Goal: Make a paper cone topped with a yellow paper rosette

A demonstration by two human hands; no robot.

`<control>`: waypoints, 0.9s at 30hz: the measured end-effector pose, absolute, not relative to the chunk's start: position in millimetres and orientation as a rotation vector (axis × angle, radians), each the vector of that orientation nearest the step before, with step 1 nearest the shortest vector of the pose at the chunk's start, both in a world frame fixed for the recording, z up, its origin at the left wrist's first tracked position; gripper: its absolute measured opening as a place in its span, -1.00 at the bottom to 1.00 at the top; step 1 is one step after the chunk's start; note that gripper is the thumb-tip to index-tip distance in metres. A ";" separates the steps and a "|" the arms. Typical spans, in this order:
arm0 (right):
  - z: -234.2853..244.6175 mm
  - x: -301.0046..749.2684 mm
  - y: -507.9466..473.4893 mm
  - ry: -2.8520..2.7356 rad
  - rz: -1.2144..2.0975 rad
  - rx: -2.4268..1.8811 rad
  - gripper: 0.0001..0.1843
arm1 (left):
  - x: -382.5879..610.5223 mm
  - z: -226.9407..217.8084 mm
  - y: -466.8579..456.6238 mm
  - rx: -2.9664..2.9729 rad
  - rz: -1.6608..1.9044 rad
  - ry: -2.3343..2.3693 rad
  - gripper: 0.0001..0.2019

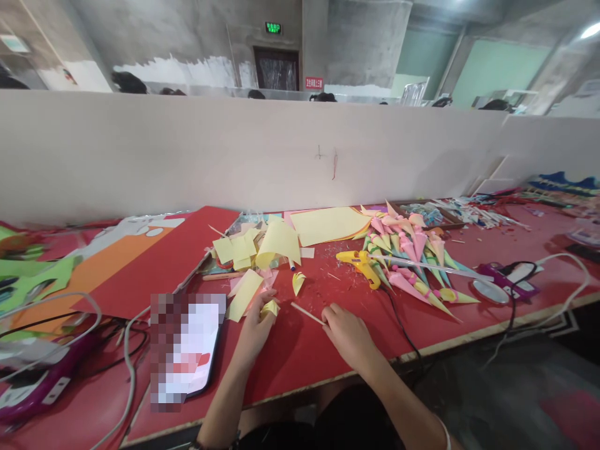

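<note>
Over the red tabletop, my left hand (259,317) is closed on a small folded piece of yellow paper (270,307). My right hand (345,328) pinches a thin pale stick (307,312), whose free end points left toward my other hand. Between and beyond the hands lies a small curled yellow paper piece (298,283). Flat yellow paper strips (245,294) are just left of my left hand. A yellow glue gun (363,265) with a long clear glue stick rests beyond my right hand, against a heap of pastel paper cones (407,281).
A phone (194,350) with a lit screen lies left of my left arm. Red and orange sheets (164,262) cover the left side. A black cable (403,322) runs from the glue gun over the front edge. A white partition (234,156) stands behind the table (290,369).
</note>
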State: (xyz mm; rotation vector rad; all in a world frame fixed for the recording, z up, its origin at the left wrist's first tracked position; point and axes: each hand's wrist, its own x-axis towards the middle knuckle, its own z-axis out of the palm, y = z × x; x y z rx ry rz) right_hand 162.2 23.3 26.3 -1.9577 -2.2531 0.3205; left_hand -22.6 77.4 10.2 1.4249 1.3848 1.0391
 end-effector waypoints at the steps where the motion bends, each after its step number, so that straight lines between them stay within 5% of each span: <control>1: 25.3 161.1 22.1 -2.232 0.365 -1.973 -0.89 | -22.2 10.5 77.6 1.382 1.043 1.370 -0.60; 13: 31.6 118.2 68.2 -2.056 0.412 -1.678 -0.86 | -20.6 14.3 67.7 1.651 1.031 1.456 -0.58; 19: 37.0 129.7 56.9 -1.956 0.640 -1.134 -0.79 | -15.8 17.8 64.5 1.801 0.929 1.414 -0.51; 27: 25.6 135.1 58.5 -1.823 0.631 -1.213 -0.83 | -7.1 25.6 57.7 1.778 0.882 1.360 -0.51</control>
